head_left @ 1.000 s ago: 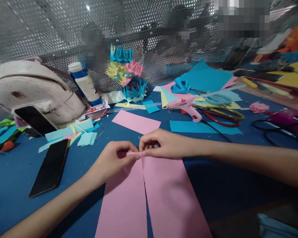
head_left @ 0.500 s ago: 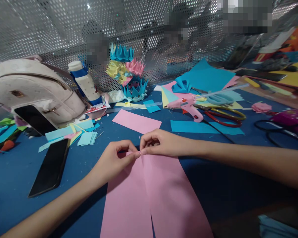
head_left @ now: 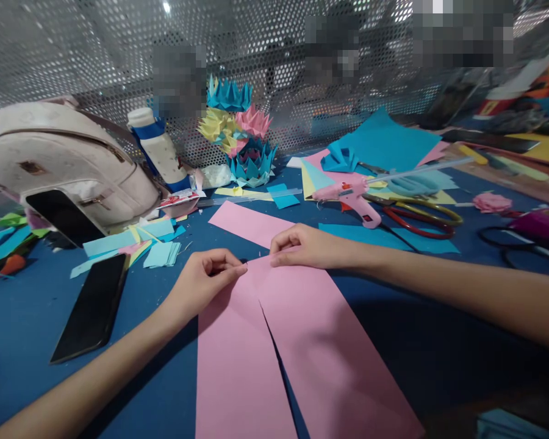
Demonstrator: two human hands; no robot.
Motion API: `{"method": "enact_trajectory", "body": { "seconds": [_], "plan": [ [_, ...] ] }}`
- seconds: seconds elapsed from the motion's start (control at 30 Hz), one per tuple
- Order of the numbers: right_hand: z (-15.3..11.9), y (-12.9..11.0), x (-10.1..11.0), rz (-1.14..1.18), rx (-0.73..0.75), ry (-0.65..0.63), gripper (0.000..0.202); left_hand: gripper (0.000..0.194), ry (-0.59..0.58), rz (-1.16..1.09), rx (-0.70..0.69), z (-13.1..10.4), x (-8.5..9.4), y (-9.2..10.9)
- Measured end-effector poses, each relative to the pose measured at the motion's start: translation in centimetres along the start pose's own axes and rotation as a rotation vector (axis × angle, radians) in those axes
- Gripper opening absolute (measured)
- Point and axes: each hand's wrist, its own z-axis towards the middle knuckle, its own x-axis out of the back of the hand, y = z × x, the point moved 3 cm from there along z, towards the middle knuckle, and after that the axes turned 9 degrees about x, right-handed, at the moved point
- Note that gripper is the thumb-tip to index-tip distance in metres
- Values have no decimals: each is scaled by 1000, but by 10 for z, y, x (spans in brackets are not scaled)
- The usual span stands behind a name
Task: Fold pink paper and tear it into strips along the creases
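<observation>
A sheet of pink paper lies before me on the blue table, split by a long slit that widens toward me; its two halves still join near the far edge. My left hand pinches the far edge left of the slit between thumb and fingers. On the other side of it, my right hand grips the same edge, fingers curled. A pink paper strip lies just past the hands, partly covered by my right hand.
Behind my right hand sit a pink glue gun, red-and-yellow-handled scissors and a blue strip. To the left are a black phone, cut paper pieces, a backpack and a bottle. Folded paper flowers stand at the back.
My hands have moved apart, left hand leftward and right hand rightward. The slit in the pink paper is longer and wider, reaching closer to the far edge.
</observation>
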Motion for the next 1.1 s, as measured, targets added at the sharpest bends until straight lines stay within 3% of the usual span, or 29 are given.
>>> {"method": "enact_trajectory", "body": {
  "seconds": [0.27, 0.6, 1.1],
  "plan": [
    [1, 2, 2, 77, -58, 57, 34, 31, -48, 168, -56, 0, 3, -2],
    [2, 15, -1, 132, -62, 73, 23, 35, -39, 75, -24, 0, 1, -15],
    [2, 16, -3, 155, -62, 80, 30, 36, -2, 53, -12, -2, 0, -18]
  ]
}}
